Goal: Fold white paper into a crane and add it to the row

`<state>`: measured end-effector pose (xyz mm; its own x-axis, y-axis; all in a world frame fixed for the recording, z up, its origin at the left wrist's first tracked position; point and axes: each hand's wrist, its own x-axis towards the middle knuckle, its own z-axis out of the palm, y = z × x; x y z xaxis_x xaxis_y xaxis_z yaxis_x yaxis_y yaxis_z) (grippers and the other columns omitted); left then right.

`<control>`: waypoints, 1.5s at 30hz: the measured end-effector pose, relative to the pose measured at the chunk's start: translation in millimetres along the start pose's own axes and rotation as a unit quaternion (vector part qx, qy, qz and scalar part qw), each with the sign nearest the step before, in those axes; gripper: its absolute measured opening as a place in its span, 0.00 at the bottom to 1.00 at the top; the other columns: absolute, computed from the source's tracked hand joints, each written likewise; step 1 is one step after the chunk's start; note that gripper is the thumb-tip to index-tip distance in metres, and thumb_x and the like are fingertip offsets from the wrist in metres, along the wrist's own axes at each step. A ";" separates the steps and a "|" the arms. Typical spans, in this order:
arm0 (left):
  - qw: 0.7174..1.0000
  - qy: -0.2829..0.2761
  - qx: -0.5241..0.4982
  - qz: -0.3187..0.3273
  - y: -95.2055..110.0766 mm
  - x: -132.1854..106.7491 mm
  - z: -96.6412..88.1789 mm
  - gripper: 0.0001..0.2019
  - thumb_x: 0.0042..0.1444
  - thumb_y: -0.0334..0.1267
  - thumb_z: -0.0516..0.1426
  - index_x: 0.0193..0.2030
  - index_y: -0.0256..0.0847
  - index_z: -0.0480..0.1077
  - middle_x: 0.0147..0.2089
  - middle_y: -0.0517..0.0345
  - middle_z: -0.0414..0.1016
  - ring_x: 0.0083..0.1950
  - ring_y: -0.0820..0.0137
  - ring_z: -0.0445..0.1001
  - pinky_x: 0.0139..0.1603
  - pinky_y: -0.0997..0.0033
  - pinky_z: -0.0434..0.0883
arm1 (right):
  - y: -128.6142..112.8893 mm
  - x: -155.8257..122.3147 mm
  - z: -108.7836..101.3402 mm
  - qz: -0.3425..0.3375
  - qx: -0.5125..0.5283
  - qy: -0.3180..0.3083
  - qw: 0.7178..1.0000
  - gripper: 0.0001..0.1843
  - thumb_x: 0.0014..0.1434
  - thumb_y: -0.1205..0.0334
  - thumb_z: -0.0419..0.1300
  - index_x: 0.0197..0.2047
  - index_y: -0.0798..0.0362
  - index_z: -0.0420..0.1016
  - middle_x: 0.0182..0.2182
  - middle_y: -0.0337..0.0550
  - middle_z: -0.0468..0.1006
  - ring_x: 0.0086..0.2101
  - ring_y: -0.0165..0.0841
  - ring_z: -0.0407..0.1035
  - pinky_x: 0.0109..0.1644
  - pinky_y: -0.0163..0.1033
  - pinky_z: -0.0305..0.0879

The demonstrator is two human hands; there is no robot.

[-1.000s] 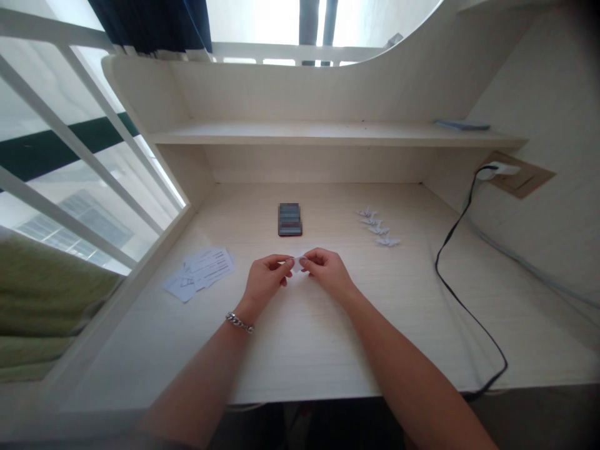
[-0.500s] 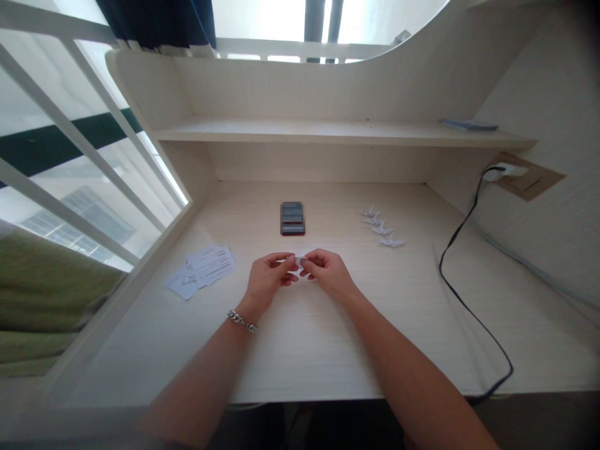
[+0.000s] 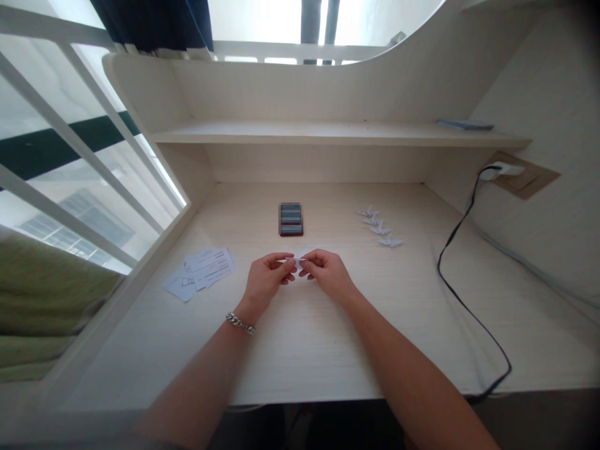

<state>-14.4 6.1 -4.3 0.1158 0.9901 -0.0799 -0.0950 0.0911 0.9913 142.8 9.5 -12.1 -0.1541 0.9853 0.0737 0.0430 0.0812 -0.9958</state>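
Between my two hands is a small piece of folded white paper (image 3: 298,263), mostly covered by fingers. My left hand (image 3: 270,274), with a chain bracelet at the wrist, pinches its left side between thumb and forefinger. On the other side my right hand (image 3: 325,270) pinches it the same way. The fingertips of both hands nearly meet. Beyond the hands, to the right, several white folded paper cranes (image 3: 380,230) stand in a slanting row. A dark phone-like rectangle (image 3: 291,219), its surface blurred out, lies just past my hands.
Printed paper sheets (image 3: 210,269) overlap at the left of the desk (image 3: 300,362). A black cable (image 3: 452,287) runs from a wall socket (image 3: 527,176) down the right side. Above the back is a shelf (image 3: 300,130) with a thin bluish booklet (image 3: 465,125).
Both hands stay at the same spot, with fingers shifting only slightly on the paper. The whole view has moved a little.
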 end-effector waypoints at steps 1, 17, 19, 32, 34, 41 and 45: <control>1.000 -0.001 0.000 0.001 0.0 0.2 -0.3 0.21 0.41 0.46 0.63 0.41 0.36 0.72 0.27 0.54 0.76 0.24 0.74 0.72 0.23 0.76 0.65 | -0.2 -0.1 0.2 -0.002 0.000 -0.002 1.000 0.10 0.50 0.58 0.60 0.33 0.56 0.72 0.24 0.41 0.76 0.26 0.31 0.73 0.27 0.33 0.66; 0.996 0.006 -0.089 -0.029 2.1 0.3 1.7 0.14 0.45 0.38 0.61 0.40 0.35 0.72 0.30 0.54 0.76 0.31 0.70 0.76 0.33 0.73 0.70 | -1.1 -3.5 -0.6 -0.169 -0.127 0.043 0.977 0.09 0.51 0.67 0.59 0.35 0.50 0.78 0.39 0.43 0.78 0.41 0.34 0.71 0.48 0.40 0.66; 0.997 0.023 -0.068 -0.012 1.6 0.8 2.6 0.15 0.45 0.39 0.61 0.39 0.34 0.72 0.29 0.53 0.76 0.32 0.70 0.76 0.34 0.71 0.71 | -2.5 -3.7 -0.7 -0.159 -0.111 0.039 0.980 0.09 0.51 0.67 0.59 0.36 0.50 0.78 0.40 0.44 0.77 0.42 0.34 0.70 0.49 0.40 0.66; 0.995 0.002 0.033 0.090 1.1 -3.9 6.2 0.16 0.46 0.40 0.60 0.43 0.35 0.71 0.34 0.51 0.78 0.34 0.68 0.75 0.34 0.70 0.72 | 4.1 6.0 -6.1 0.041 0.082 0.050 0.995 0.17 0.46 0.55 0.62 0.38 0.56 0.76 0.24 0.40 0.75 0.23 0.27 0.66 0.27 0.33 0.65; 0.994 0.007 0.049 0.098 1.1 -3.9 5.0 0.16 0.47 0.41 0.59 0.42 0.35 0.72 0.35 0.51 0.78 0.34 0.67 0.75 0.35 0.69 0.72 | 4.2 6.1 -5.9 0.053 0.093 0.047 0.993 0.17 0.46 0.55 0.63 0.37 0.56 0.76 0.23 0.40 0.74 0.23 0.26 0.66 0.27 0.33 0.65; 0.990 0.014 0.093 0.105 -1.5 -2.7 4.2 0.15 0.48 0.43 0.58 0.41 0.35 0.74 0.35 0.50 0.78 0.33 0.68 0.75 0.35 0.69 0.72 | 6.5 7.5 -4.9 0.057 0.096 0.040 0.993 0.17 0.45 0.55 0.63 0.37 0.56 0.78 0.23 0.41 0.75 0.22 0.26 0.66 0.27 0.33 0.65; 0.988 0.008 0.098 0.118 -2.0 -2.6 4.4 0.14 0.47 0.41 0.59 0.39 0.36 0.74 0.34 0.52 0.77 0.32 0.69 0.74 0.34 0.70 0.71 | 6.8 6.6 -4.4 0.058 0.088 0.027 0.994 0.18 0.45 0.54 0.63 0.38 0.56 0.78 0.21 0.40 0.74 0.22 0.26 0.65 0.27 0.33 0.64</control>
<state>-10.1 2.8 -5.7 0.0965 0.9830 0.1560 0.0758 -0.1635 0.9836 146.5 17.2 -18.2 -0.1038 0.9937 -0.0433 -0.1165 -0.0553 -0.9917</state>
